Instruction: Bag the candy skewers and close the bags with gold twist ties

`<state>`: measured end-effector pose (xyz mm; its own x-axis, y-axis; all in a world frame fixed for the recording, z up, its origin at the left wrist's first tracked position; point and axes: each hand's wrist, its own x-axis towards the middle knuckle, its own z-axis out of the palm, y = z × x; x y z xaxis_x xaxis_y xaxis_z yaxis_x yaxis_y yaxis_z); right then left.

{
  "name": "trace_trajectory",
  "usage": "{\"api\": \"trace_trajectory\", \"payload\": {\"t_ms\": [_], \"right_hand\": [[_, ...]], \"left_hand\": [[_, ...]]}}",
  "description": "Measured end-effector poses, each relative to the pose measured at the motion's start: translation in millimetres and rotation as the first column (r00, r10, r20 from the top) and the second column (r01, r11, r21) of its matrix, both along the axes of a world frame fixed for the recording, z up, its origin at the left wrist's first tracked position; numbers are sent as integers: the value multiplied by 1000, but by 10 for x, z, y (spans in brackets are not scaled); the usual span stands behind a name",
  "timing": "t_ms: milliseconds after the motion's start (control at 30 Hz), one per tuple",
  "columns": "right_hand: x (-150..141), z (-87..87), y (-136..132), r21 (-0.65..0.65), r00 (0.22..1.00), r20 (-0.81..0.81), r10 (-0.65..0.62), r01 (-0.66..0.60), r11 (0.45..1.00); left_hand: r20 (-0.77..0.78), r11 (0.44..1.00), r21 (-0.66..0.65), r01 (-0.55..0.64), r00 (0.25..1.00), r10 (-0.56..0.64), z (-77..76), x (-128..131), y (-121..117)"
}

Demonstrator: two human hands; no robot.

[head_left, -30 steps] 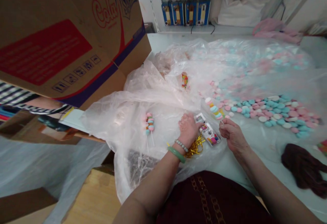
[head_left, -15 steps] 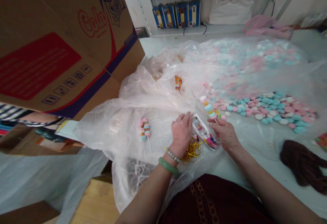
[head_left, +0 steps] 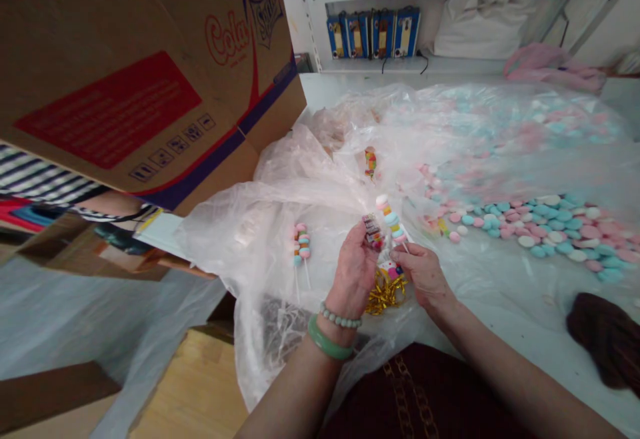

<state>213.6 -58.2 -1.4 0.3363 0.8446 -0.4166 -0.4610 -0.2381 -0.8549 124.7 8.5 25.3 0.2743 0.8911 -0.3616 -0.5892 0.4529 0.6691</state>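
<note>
The left hand holds a small clear plastic packet with colourful print, its fingers closed around the side of it. The right hand pinches with narrow fingers the white stick of a candy skewer with white, orange, blue and pink pieces. This skewer is just beside the packet, tilted, with the candies upward. Below both hands lies a bunch of shiny gold ties. To the left, two other candy skewers lie side by side on the crumpled clear plastic sheet. To the right, many loose pink, blue and white round candies are spread on the table.
</note>
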Motion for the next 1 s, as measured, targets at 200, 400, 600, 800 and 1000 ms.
{"api": "trace_trajectory", "payload": {"t_ms": [200, 400, 600, 800, 1000], "right_hand": [[81, 71, 112, -25, 986, -36, 163, -164, 986], [-16, 95, 120, 53, 990, -94, 101, -97, 994], [-201, -85, 117, 52, 995, -57, 79, -76, 996], [-89, -105, 141, -47, 997, 0, 78, -78, 996], [-89, -187, 115, -82, 979, 153, 132, -121, 989]], "left_hand": [[-115, 940, -116, 320, 936, -333, -101, -289, -73], [-234, 999, -42, -30, 972, 20, -209, -281, -51], [-159, 995, -34, -97, 983, 91, -253, -196, -96], [-296, 996, 40, -73, 952, 82, -227, -350, -24], [-296, 996, 30, -88, 951, 93, -242, -393, 68]]}}
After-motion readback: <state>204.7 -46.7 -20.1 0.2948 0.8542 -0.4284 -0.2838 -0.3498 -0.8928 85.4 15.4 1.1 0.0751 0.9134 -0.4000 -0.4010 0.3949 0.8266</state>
